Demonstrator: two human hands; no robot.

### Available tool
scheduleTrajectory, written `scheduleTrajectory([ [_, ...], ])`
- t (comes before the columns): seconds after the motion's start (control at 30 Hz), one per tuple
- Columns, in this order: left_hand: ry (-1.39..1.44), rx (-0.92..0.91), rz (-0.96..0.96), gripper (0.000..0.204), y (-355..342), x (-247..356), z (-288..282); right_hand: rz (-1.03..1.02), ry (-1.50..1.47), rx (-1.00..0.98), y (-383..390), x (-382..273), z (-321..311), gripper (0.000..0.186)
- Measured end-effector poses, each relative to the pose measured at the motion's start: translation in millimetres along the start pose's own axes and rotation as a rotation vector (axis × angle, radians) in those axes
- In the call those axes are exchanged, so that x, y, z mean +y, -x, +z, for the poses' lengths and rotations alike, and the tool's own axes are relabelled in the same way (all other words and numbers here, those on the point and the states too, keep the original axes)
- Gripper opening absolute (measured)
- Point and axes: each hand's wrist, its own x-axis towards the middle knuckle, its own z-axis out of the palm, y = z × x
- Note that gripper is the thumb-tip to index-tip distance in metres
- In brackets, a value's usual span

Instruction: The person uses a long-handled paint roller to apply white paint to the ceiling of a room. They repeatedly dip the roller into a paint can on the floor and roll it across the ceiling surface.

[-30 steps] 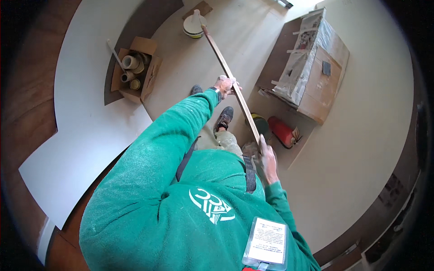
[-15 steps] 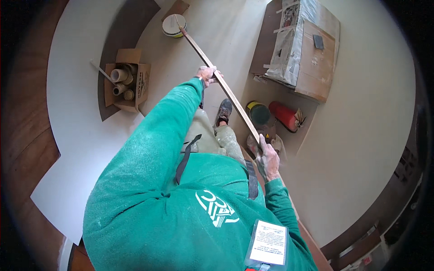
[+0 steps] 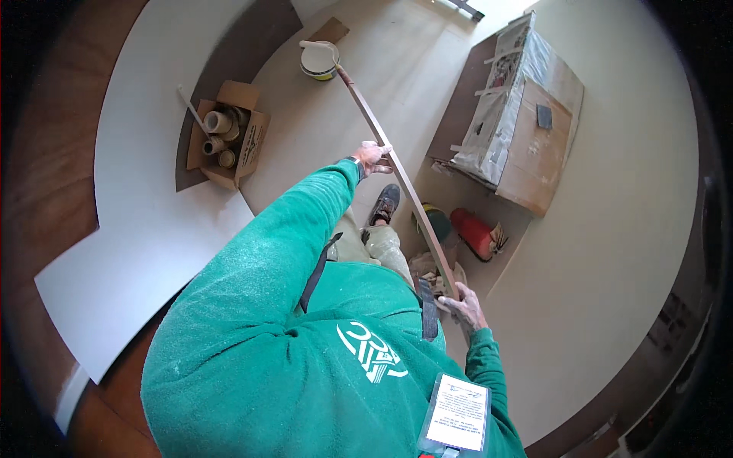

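A long, narrow wooden batten (image 3: pixel 416 204) slants across in front of me, its reddish-brown far end reaching toward a white-lidded bucket. My left hand (image 3: pixel 372 158), dusted white, is closed around the batten partway along, with some fingers showing beneath it. Close to my right hip, my right hand (image 3: pixel 466 308) grips the near end, thumb and fingers on either side. In the picture the far tip overlaps the edge of the bucket (image 3: pixel 320 62); I cannot tell whether they touch.
An open cardboard box (image 3: pixel 248 145) of rolls stands to the left, beside white sheeting (image 3: pixel 145 244). On the right are a plastic-and-cardboard-covered unit (image 3: pixel 527 130), a red fire extinguisher (image 3: pixel 475 233) and a dark green-topped bucket (image 3: pixel 435 223). My shoe (image 3: pixel 384 202) is below the batten.
The view has shifted, so the box and bucket appear farther right. The batten stands steeper in the picture, with my right hand lower. Both hands keep their hold.
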Motion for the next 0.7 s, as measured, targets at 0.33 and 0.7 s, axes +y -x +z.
scheduleTrajectory([
  [0.33,-0.092,0.197,0.031,0.022,-3.8,-40.8,45.0,0.147,-0.128,-0.272,-25.5,99.8,-58.0,0.022],
  [0.7,-0.187,0.151,0.176,0.03,66.1,-32.9,83.4,-0.025,0.295,-0.316,-96.1,216.4,-63.5,0.039],
])
